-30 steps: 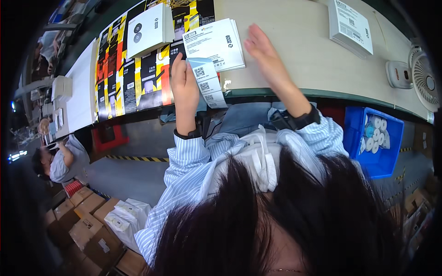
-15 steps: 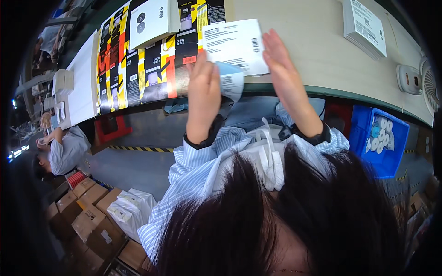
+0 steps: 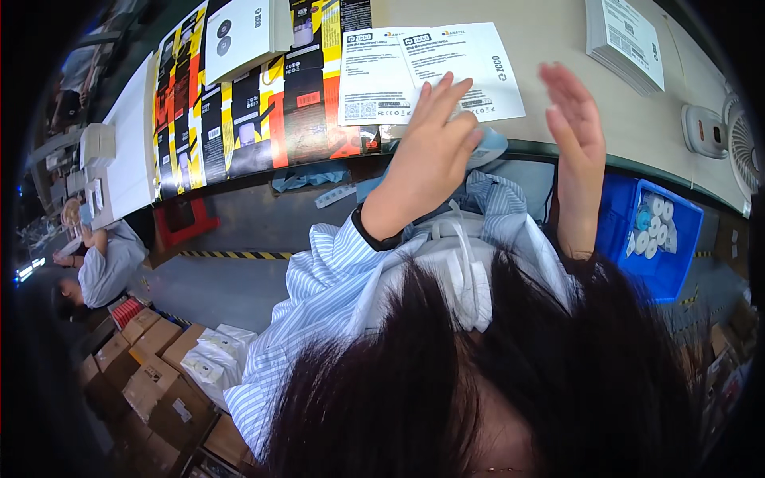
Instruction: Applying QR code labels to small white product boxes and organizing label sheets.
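On the beige worktable (image 3: pixel 550 48), near its front edge, lies a white unfolded leaflet (image 3: pixel 426 70), printed side up, flat; left hand (image 3: pixel 430 159) rests over the lower right part of it, fingers spread and straight, fingertips touching the paper, nothing clamped in the hand; under the palm a pale blue-grey sheet (image 3: pixel 490 147) shows at the table edge (kind not readable); right hand (image 3: pixel 575 131) is raised edge-on just right of the leaflet, fingers straight and together, open, holding nothing, apart from the paper; whether it touches the table cannot be told. Left of the leaflet: a row of flattened black, yellow and orange cartons (image 3: pixel 247 111) laid side by side, with a white box (image 3: pixel 239 36) bearing two dark circles resting on top of them; further left a white flat board (image 3: pixel 131 155). Far right on the table: a stack of white printed sheets (image 3: pixel 625 40), well apart from both hands; beyond it a small white device (image 3: pixel 705 131) and part of a white fan (image 3: pixel 745 147). Containers: a blue plastic bin (image 3: pixel 613 231) stands below the table edge at the right, holding several small white rolls (image 3: pixel 652 227) and one bluish one (loose, not stacked); brown cardboard boxes (image 3: pixel 139 362) sit on the floor at lower left, closed, contents hidden, with white bagged bundles (image 3: pixel 215 358) beside them. Another person (image 3: pixel 100 267) in a pale blue shirt sits at far left, hands not involved.
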Demonstrator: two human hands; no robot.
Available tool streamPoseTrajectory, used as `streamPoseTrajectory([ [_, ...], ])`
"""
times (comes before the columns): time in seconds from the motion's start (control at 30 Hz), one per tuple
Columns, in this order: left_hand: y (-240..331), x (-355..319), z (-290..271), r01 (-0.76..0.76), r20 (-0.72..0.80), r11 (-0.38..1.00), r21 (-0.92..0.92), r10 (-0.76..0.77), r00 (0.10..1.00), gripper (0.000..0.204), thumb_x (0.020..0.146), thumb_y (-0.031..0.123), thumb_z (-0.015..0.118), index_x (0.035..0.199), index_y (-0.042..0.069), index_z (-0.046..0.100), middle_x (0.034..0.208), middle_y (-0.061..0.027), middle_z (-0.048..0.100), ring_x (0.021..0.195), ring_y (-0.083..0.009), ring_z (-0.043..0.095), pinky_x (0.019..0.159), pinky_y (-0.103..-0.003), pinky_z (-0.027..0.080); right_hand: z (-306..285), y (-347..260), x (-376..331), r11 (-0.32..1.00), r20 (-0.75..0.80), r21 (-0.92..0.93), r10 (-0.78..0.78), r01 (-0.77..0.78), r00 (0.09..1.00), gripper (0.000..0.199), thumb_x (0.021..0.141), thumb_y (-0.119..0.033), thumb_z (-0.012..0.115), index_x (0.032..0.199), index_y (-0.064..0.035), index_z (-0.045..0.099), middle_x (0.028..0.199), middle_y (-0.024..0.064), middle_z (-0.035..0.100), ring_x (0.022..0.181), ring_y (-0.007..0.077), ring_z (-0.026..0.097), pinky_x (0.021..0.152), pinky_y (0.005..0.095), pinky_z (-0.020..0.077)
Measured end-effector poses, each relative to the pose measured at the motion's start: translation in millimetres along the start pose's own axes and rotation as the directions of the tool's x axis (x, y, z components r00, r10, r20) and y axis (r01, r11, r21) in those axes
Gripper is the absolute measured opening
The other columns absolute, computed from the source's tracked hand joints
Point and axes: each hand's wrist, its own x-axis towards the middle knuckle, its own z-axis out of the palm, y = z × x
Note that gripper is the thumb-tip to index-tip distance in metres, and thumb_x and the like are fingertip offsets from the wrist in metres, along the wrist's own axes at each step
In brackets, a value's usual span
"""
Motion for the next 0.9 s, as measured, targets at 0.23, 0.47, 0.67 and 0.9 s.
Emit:
streamPoseTrajectory([
  [0.23,5.3,8.4,-17.7,0.265,-0.026,0.751,-0.604,-0.351,0.936,0.016,0.083,0.007,0.049,0.094,-0.002,0.057,0.115,-0.0158,0.053,0.105,-0.027,0.052,0.088,-0.032,0.039,11.8,-11.0,-6.0,0.967,0.424,0.017,0.224,-0.256,0.877,0.031,0.076,0.0,0.066,0.105,0.004,0.056,0.087,0.0058,0.062,0.08,0.0113,0.06,0.076,0.0221,0.0465],
  [0.47,20.1,16.3,-29.7,-0.043,-0.158,0.977,-0.209,0.009,0.987,0.04,0.068,0.007,0.066,0.107,0.008,0.057,0.107,-0.0081,0.058,0.101,-0.0261,0.056,0.104,-0.046,0.026,18.1,-8.7,-3.5,0.983,0.261,-0.053,0.183,-0.176,0.948,0.023,0.077,-0.002,0.065,0.099,0.0027,0.059,0.084,0.0059,0.062,0.077,0.0098,0.059,0.073,0.0204,0.0469],
  [0.67,-1.1,11.0,-16.1,0.054,-0.23,0.918,-0.392,-0.155,0.961,0.015,0.07,0.002,0.067,0.085,0.004,0.064,0.07,-0.0059,0.063,0.061,-0.0175,0.061,0.099,-0.042,0.035,19.9,-4.6,6.8,1.0,0.234,-0.01,0.023,-0.021,0.972,0.021,0.077,-0.004,0.067,0.095,0.0015,0.061,0.084,0.006,0.062,0.082,0.0113,0.059,0.075,0.0222,0.0465],
  [0.9,2.9,14.0,-18.6,0.398,-0.12,0.743,-0.539,-0.535,0.836,0.018,0.073,0.01,0.07,0.082,-0.004,0.064,0.07,-0.0082,0.064,0.064,-0.0081,0.057,0.059,-0.022,0.045,16.1,-3.1,17.7,0.991,0.315,-0.03,0.135,-0.132,0.939,0.014,0.076,-0.007,0.068,0.087,0.0009,0.063,0.085,0.0059,0.063,0.081,0.0124,0.059,0.076,0.0245,0.0456],
])
